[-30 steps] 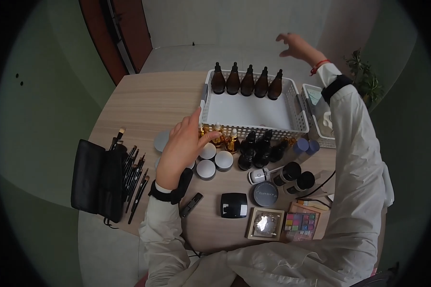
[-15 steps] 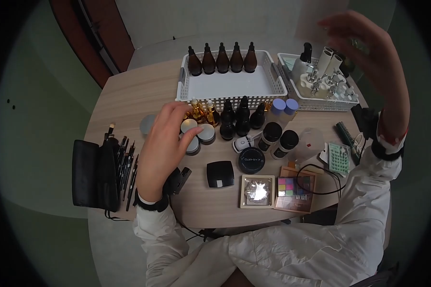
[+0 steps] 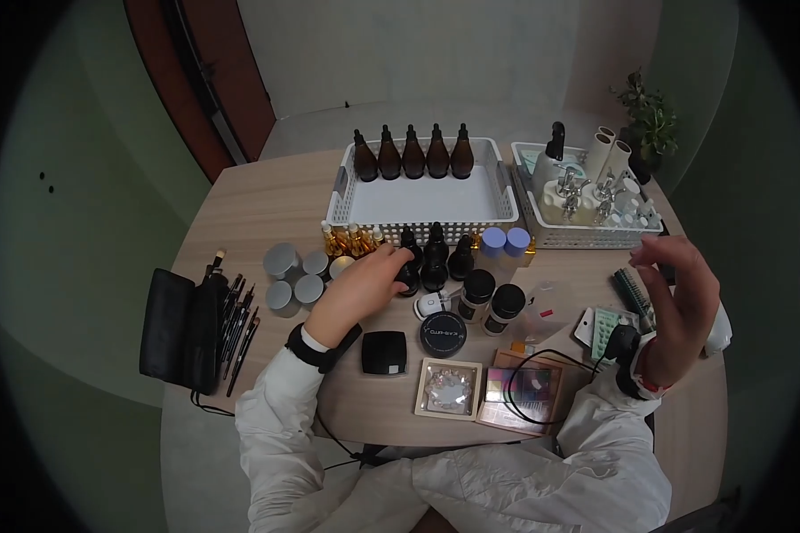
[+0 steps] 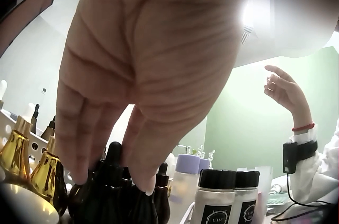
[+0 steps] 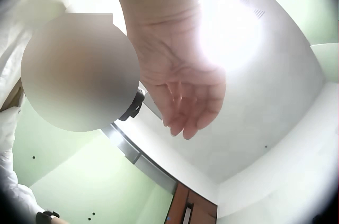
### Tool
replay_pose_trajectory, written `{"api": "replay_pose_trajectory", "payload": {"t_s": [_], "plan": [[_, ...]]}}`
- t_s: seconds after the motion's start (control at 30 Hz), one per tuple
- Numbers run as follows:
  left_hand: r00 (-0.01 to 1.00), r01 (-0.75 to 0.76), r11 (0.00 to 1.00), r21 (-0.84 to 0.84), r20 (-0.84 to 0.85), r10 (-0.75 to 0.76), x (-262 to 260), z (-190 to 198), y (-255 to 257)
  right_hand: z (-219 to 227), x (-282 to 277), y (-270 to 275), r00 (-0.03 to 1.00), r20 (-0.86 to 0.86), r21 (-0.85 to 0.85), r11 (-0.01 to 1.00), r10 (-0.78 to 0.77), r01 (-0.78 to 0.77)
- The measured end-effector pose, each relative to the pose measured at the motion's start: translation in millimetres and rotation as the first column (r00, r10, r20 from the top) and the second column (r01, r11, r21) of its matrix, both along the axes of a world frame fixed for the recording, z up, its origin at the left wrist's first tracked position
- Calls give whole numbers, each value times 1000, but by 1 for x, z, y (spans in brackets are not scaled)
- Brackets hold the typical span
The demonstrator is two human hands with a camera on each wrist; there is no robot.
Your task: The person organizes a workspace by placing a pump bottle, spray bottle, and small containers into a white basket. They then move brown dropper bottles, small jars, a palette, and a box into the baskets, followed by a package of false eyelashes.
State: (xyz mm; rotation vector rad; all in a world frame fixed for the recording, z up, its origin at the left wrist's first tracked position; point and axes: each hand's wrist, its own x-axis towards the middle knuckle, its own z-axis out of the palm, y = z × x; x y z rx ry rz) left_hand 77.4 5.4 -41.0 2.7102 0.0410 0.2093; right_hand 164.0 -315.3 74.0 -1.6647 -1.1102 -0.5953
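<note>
My left hand [image 3: 369,284] reaches over the small black dropper bottles [image 3: 435,258], its fingers and thumb hanging down on both sides of the near left one. In the left wrist view this dropper bottle [image 4: 113,181] stands upright, its rubber cap between fingers and thumb; the fingers are nearly straight. Beside it are gold dropper bottles [image 3: 356,238] and several silver-lidded jars [image 3: 308,290]. Raised over the table's right side, my right hand [image 3: 680,289] holds nothing. Its fingers [image 5: 180,121] are loosely bent.
A white basket [image 3: 422,222] holds several brown dropper bottles [image 3: 413,155] along its back. To its right, another basket [image 3: 587,238] carries pump bottles. Black-capped jars [image 3: 504,308], a black compact [image 3: 384,354], palettes [image 3: 520,395] and a cable lie nearer me; makeup brushes [image 3: 240,329] lie left.
My left hand has moved right, from above the silver-lidded jars to the black dropper bottles. My right hand has come down and back from high over the right basket. The head view has shifted.
</note>
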Motion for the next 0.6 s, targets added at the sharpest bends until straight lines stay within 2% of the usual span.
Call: {"api": "replay_pose_trajectory", "payload": {"t_s": [0.1,0.17,0.23,0.4,0.6], "plan": [[1000,-15,999,29,-9,15,5,-3,-2,-9,5,-4,999,-29,35,999,14,-13],[1000,-13,999,47,-8,13,9,-4,-3,-12,7,-7,1000,-5,-32,999,3,-3],[1000,-9,998,64,-12,10,14,-8,-2,-13,10,-9,1000,-12,-16,1000,15,-15],[997,72,995,71,-13,-71,21,-11,-1,-13,16,-9,1000,-1,8,1000,-16,16],[995,95,994,61,-7,-95,11,-4,-6,-15,20,-9,999,27,12,1000,-22,21]]}}
